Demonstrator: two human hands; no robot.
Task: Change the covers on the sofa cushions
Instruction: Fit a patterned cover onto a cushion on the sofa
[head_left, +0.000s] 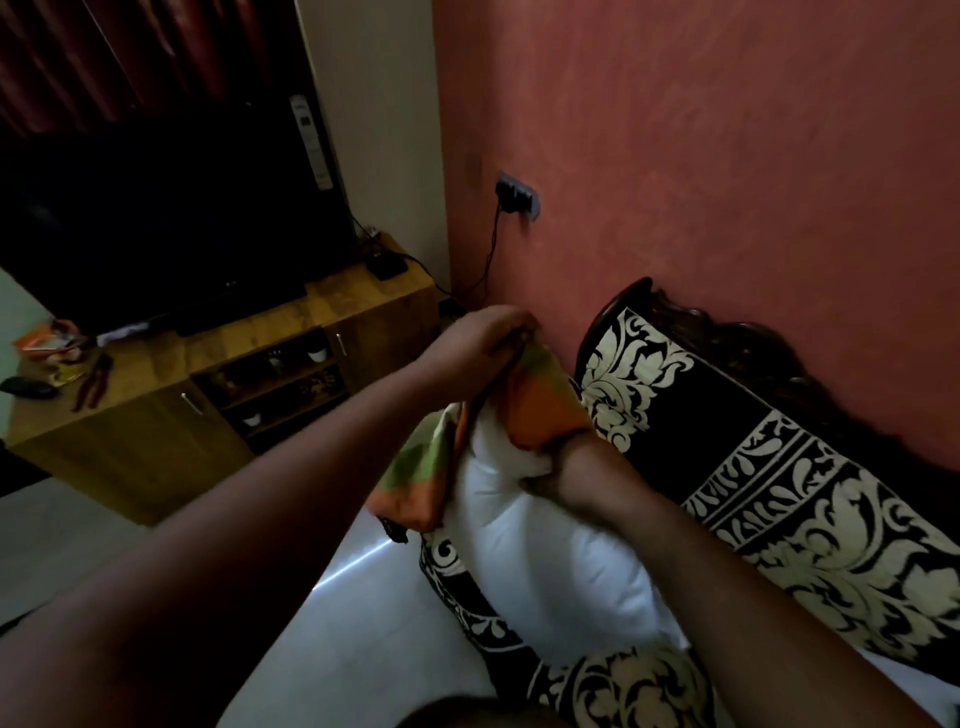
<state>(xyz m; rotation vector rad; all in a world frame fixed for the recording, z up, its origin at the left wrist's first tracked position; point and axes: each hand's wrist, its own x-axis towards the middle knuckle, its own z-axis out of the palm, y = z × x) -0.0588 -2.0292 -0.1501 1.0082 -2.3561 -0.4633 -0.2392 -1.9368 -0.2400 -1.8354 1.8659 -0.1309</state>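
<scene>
A bare white cushion (556, 561) lies on the black-and-cream patterned sofa (810, 499), its far end partly inside an orange-and-green cover (540, 410). My left hand (483, 343) pinches the top edge of that cover and holds it up near the wall. My right hand (566, 478) grips the white cushion just below the cover's opening. A loose flap of the cover (421, 478) hangs down on the left side of the cushion.
A wooden TV cabinet (171, 410) with a dark television (171, 218) stands to the left, with pliers (93, 382) and packets on top. A wall socket (517, 195) with a cable sits on the red wall. White floor (332, 623) lies between cabinet and sofa.
</scene>
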